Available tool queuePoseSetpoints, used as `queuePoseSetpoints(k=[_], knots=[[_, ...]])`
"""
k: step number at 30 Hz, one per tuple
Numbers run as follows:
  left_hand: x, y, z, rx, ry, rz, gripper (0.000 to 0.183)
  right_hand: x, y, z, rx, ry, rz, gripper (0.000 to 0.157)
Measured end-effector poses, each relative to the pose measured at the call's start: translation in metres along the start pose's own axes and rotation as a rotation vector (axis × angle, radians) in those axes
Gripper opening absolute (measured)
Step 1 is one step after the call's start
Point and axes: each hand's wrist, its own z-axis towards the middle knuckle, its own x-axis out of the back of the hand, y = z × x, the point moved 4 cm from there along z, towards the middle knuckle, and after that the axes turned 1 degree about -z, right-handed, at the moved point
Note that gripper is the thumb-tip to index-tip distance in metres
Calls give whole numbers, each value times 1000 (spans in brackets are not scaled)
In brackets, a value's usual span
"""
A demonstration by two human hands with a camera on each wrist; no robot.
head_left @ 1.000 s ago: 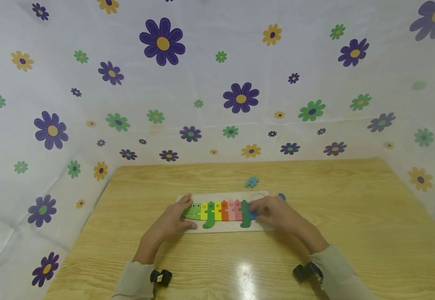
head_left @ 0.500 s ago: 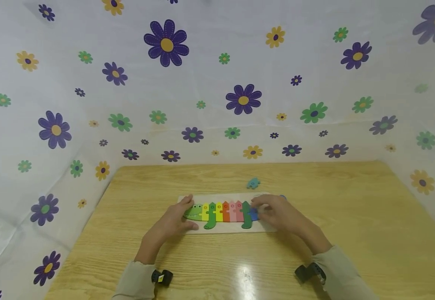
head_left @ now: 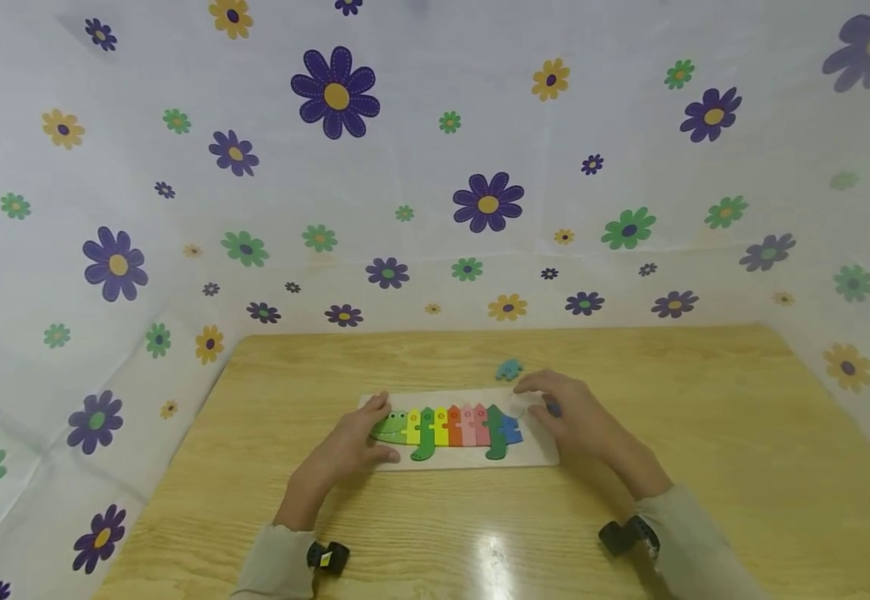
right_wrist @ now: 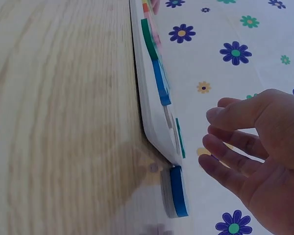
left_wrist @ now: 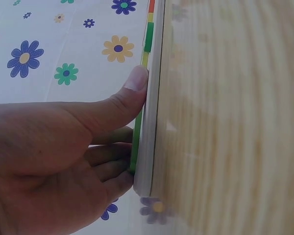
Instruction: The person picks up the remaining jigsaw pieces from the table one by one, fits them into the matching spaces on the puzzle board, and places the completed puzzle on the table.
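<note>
A wooden crocodile puzzle board (head_left: 540,454) lies flat on the table, its colored pieces in a row from a green head (head_left: 388,427) to a blue piece (head_left: 511,430). My left hand (head_left: 339,442) holds the board's left end, thumb on the near side and fingers round the far side, as the left wrist view shows too. My right hand (head_left: 577,417) hovers over the board's right end, fingers loosely bent and nothing between them. Behind the board lies a loose teal piece (head_left: 509,370). Another loose blue piece (right_wrist: 178,192) lies beside the board's right end, partly hidden in the head view.
The wooden table (head_left: 420,533) extends to either side of the board. A white cloth (head_left: 405,167) with printed flowers stands behind and along the sides. Each wrist carries a dark camera (head_left: 327,558) on a strap.
My right hand has left the blue piece in the row and moved up and away, toward the teal piece, with its fingers spread. The left hand stays at the board's left end.
</note>
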Motion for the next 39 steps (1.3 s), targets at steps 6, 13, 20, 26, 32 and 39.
queuePoseSetpoints(k=[6,13,20,26,32,39], knots=[[1,2,-2,10,-3,8,81,6,3,1,3,20,-20,31],[1,2,-3,-2,-19,21,82,9,7,1,4,38,-83,35],[2,2,-2,-35,-32,3,81,13,11,4,2,45,-111,40],[3,1,-2,-32,-35,6,82,15,14,13,68,52,-169,43],[4,2,0,-18,-41,26,83,17,13,23,96,24,-185,44],[3,3,0,-21,-38,42,83,17,13,34,51,-29,-204,38]])
